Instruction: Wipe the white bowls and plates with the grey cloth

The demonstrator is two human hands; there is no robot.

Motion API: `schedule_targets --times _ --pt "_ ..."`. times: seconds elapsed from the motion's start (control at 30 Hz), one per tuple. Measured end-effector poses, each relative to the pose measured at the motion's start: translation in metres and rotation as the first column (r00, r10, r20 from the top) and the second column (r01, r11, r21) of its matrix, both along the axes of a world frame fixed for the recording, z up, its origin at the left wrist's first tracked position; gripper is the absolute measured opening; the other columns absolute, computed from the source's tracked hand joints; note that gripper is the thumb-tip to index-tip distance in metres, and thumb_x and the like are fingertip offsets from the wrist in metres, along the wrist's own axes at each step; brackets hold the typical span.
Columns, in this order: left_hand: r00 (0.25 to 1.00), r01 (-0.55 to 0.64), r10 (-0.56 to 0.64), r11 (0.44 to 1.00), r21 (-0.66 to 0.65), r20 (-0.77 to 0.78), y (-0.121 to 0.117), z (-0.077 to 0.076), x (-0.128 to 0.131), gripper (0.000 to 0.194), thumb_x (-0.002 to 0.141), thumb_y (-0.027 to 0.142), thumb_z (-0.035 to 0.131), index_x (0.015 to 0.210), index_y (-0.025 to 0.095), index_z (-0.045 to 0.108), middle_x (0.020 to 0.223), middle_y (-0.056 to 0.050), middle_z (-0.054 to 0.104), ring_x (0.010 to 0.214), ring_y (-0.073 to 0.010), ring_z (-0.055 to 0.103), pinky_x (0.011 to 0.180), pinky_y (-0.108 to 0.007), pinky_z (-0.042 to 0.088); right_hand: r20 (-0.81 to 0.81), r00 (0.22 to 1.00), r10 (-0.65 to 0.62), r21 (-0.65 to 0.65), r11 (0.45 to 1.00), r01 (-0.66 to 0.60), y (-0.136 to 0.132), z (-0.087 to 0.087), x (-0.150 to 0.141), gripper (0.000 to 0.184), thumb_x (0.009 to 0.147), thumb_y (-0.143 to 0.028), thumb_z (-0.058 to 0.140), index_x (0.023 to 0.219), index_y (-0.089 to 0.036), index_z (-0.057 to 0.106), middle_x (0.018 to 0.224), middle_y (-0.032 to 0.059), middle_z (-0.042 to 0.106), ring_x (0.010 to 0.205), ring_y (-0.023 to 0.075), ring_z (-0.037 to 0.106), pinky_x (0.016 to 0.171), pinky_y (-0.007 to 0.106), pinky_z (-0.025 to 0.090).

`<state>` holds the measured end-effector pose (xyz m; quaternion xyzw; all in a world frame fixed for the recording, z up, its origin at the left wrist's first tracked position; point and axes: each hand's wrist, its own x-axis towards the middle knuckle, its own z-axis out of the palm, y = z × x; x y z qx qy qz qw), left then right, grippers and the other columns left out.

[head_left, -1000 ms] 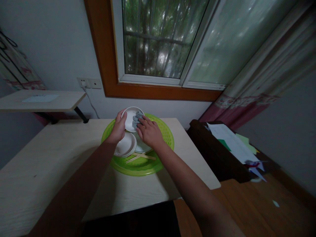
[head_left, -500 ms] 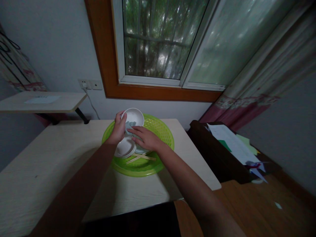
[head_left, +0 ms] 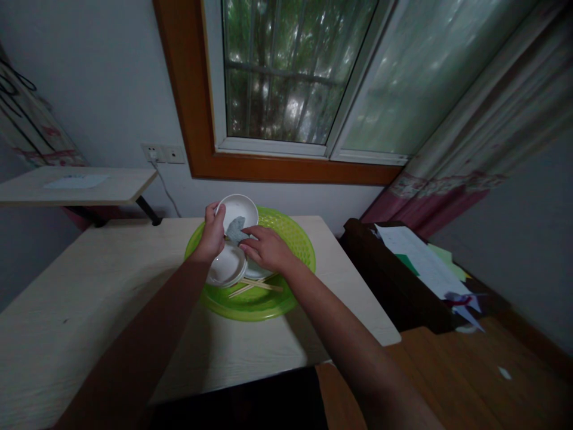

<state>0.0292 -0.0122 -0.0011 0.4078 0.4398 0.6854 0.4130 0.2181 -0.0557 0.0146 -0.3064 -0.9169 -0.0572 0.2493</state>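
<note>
My left hand [head_left: 212, 232] grips the left rim of a white bowl [head_left: 240, 205], tilted up above the far side of a green plastic basket [head_left: 293, 236]. A grey-blue cloth [head_left: 235, 229] lies against the bowl's near edge, pinched by the fingers of my right hand [head_left: 267, 248]. Below my hands, small white dishes [head_left: 226, 266] are stacked at the basket's left. Beside them another pale dish [head_left: 256, 271] is partly covered by my right hand. Several light chopsticks [head_left: 257, 285] lie crossed in the front of the basket.
The basket stands on a pale wooden table [head_left: 107, 286] against the wall under a window. A raised shelf [head_left: 120, 182] with a paper sheet is at the left. Right of the table, papers [head_left: 416, 263] lie on a dark brown piece of furniture [head_left: 380, 269].
The bowl has shifted slightly left and up with my left hand. My right hand has drawn a little right, and more of the cloth shows, bunched upward.
</note>
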Motion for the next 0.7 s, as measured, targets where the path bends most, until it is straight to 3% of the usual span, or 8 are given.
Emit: schedule_targets --times 0.13,0.3,0.43,0.57,0.7 --pt "0.985 -0.018 0.017 1.0 0.006 0.174 -0.002 0.007 0.002 0.034 0.089 0.048 0.06 0.112 0.027 0.047 0.101 -0.003 0.063 0.086 -0.0168 0.064 0.074 -0.028 0.056 -0.038 0.996 -0.08 0.042 0.996 0.081 0.001 0.005 0.003 0.03 0.104 -0.036 0.05 0.11 -0.021 0.076 0.126 0.0101 0.069 0.125 0.0273 0.055 0.102 0.045 0.045" --pt "0.976 -0.01 0.013 1.0 -0.014 0.218 -0.004 0.011 0.005 0.032 0.088 0.046 0.063 0.109 0.027 0.048 0.095 -0.001 0.061 0.081 -0.016 0.064 0.073 -0.029 0.056 -0.101 0.984 -0.149 0.053 0.987 0.154 0.004 0.005 0.005 0.024 0.101 -0.038 0.056 0.103 -0.02 0.072 0.124 0.012 0.069 0.131 0.0299 0.05 0.107 0.049 0.041" --pt "0.973 0.004 0.002 1.0 -0.025 0.23 -0.008 0.015 0.007 0.029 0.088 0.044 0.063 0.106 0.027 0.049 0.091 -0.001 0.062 0.079 -0.0151 0.064 0.072 -0.027 0.056 -0.157 0.976 -0.148 0.034 0.987 0.155 0.004 0.004 0.005 0.037 0.097 -0.051 0.061 0.114 -0.018 0.067 0.122 0.0152 0.067 0.123 0.0296 0.053 0.104 0.046 0.044" --pt "0.978 0.024 -0.013 0.999 -0.049 0.209 -0.008 0.015 0.008 0.03 0.089 0.047 0.062 0.108 0.028 0.048 0.091 0.0 0.063 0.081 -0.0167 0.067 0.071 -0.028 0.056 -0.108 0.989 -0.103 0.053 0.993 0.109 0.003 0.005 0.005 0.045 0.098 -0.047 0.059 0.137 -0.024 0.06 0.119 0.0118 0.067 0.117 0.0283 0.054 0.103 0.045 0.045" --pt "0.988 0.042 -0.031 0.997 -0.064 0.151 -0.005 0.011 0.006 0.034 0.09 0.05 0.059 0.113 0.028 0.047 0.099 -0.003 0.066 0.085 -0.0193 0.068 0.068 -0.03 0.056 -0.073 0.997 -0.029 0.056 0.998 0.033 0.003 0.004 0.002 0.037 0.101 -0.041 0.057 0.135 -0.03 0.064 0.14 0.0098 0.059 0.13 0.0265 0.049 0.11 0.044 0.042"
